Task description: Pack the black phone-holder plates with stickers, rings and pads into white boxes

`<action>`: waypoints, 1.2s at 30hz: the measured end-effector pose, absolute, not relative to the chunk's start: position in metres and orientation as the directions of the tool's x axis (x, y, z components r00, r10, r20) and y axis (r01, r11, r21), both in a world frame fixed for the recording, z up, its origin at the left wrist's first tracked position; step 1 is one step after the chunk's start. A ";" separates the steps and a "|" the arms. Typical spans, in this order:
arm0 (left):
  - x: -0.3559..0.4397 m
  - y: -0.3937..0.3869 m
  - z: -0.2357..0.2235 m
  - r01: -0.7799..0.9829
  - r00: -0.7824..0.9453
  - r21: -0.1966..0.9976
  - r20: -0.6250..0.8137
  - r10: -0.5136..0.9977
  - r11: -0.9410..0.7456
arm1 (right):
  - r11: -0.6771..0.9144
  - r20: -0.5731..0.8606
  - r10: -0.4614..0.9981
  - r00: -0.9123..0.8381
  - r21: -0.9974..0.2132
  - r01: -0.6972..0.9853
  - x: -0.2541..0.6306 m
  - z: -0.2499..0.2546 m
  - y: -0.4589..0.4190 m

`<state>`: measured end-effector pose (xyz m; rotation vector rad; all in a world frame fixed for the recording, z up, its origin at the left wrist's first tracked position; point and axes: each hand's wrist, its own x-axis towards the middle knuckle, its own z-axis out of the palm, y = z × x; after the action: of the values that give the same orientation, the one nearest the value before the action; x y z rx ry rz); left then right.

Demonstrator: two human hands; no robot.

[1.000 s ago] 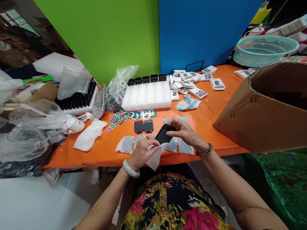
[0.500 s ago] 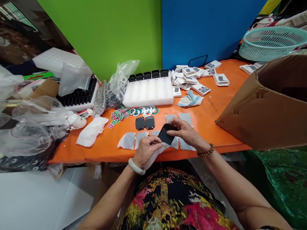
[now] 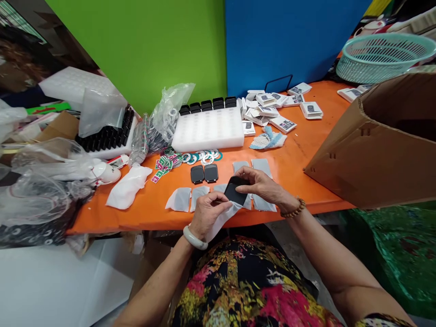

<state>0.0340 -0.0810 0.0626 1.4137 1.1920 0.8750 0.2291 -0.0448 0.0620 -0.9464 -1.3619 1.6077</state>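
Observation:
Between thumb and fingers, my right hand [image 3: 260, 185] grips a flat black square device [image 3: 235, 193] with rounded corners. My left hand [image 3: 208, 212] pinches a thin white translucent sleeve [image 3: 220, 222] at its mouth, and the device's lower edge sits at or just inside that opening. Two more black devices [image 3: 204, 173] lie side by side just beyond my hands. Several sleeved devices [image 3: 179, 200] rest in rows on the orange table [image 3: 146, 218], partly hidden under my hands. A white bundle of sleeves [image 3: 128, 186] lies to the left.
A white foam tray [image 3: 208, 129] stands at the back, with black devices behind it. Small white boxes [image 3: 267, 109] are piled to its right, near a blue-white cloth [image 3: 268, 138]. Ring cards [image 3: 204, 156] lie in front. An open cardboard box [image 3: 371, 150] and a teal basket [image 3: 384, 54] occupy the right.
The black device has tilted slightly and sits a little lower against the sleeve's mouth. Both hands keep their grips; the whole view has shifted slightly.

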 end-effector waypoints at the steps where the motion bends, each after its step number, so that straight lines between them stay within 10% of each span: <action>1: 0.034 -0.081 0.062 0.209 0.232 0.977 -0.094 0.968 0.045 | -0.096 -0.045 0.913 -0.405 -0.990 -0.106 0.229 0.062 -0.045; 20: 0.044 -0.076 0.069 0.017 0.027 0.999 -0.035 0.999 0.034 | 0.208 0.203 0.973 -0.107 -0.978 0.035 0.219 0.051 -0.090; 36: 0.050 -0.083 0.070 0.014 0.165 0.998 -0.067 0.984 0.065 | 0.127 0.179 0.976 -0.123 -0.929 -0.346 0.234 0.056 -0.082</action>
<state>0.0500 -0.0828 0.0702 1.2410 1.1233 1.0342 0.2337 -0.0824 0.0560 -0.7655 -1.1274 1.3446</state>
